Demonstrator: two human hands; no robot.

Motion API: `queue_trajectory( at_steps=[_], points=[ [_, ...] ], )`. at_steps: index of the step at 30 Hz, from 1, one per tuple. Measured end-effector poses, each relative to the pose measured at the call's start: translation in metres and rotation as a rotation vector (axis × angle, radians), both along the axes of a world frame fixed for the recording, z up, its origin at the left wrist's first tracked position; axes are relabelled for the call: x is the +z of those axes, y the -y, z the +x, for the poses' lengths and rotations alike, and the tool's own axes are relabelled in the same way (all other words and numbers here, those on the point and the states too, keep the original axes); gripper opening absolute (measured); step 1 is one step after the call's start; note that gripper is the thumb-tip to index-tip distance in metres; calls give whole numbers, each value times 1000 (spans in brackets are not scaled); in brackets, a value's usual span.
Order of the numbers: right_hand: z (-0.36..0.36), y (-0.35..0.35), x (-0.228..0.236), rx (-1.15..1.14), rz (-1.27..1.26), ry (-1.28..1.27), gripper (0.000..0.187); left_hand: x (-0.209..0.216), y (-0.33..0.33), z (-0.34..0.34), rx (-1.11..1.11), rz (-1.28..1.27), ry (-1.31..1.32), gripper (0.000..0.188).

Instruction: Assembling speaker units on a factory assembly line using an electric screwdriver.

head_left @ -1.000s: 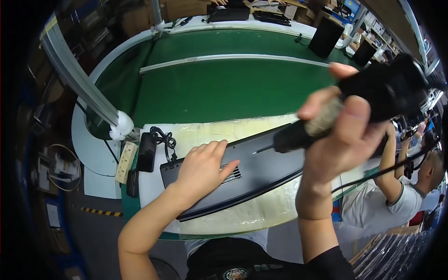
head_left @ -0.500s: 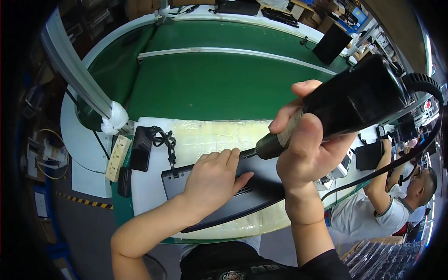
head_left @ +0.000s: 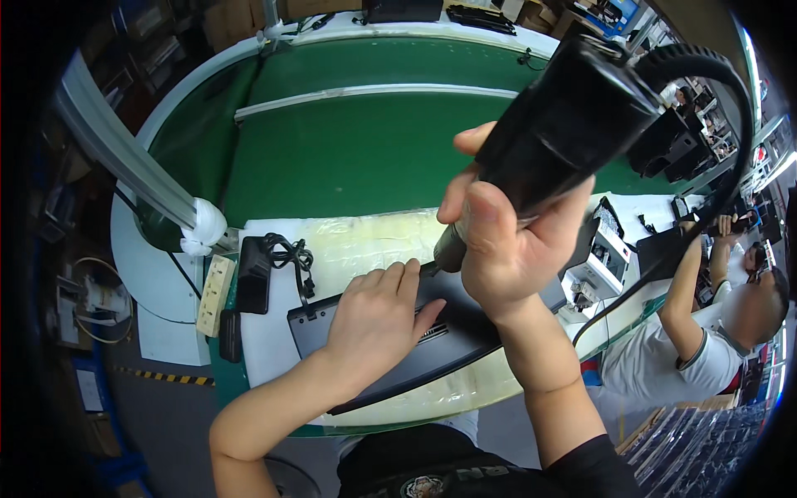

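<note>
A black electric screwdriver with a thick cord is gripped in my right hand. It slants down to the left, and its narrow end comes close to the far edge of a long, dark, flat casing. Whether the tip touches the casing is hard to make out. My left hand lies flat on the casing, fingers together towards the far edge and thumb apart, beside the screwdriver's narrow end. Slots show in the casing near that thumb. My right hand and forearm cover part of its right side.
A black power adapter with a coiled cord and a cream power strip lie at the left. Beyond runs a green belt. A white device stands at the right, near a co-worker. A metal post rises at the left.
My right hand and the screwdriver have shifted left, and the tool stands steeper. My left hand stays on the casing. The view has turned slightly, and the co-worker's head has moved.
</note>
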State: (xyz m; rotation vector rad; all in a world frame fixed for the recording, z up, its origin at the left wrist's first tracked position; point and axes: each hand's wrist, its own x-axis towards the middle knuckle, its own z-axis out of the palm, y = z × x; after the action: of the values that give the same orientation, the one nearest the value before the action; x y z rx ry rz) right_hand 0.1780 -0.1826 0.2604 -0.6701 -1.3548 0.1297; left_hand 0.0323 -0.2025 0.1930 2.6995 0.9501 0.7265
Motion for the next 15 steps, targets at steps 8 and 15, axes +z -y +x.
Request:
queue_trajectory(
  at_steps=[8,15],
  points=[
    [16,18,32,-100,167,-76,59,14,-1,-21,13,58,122,36],
    [142,152,12,-797,60,-88,49,-45,37,-98,475,-554,1004,38]
  ],
)
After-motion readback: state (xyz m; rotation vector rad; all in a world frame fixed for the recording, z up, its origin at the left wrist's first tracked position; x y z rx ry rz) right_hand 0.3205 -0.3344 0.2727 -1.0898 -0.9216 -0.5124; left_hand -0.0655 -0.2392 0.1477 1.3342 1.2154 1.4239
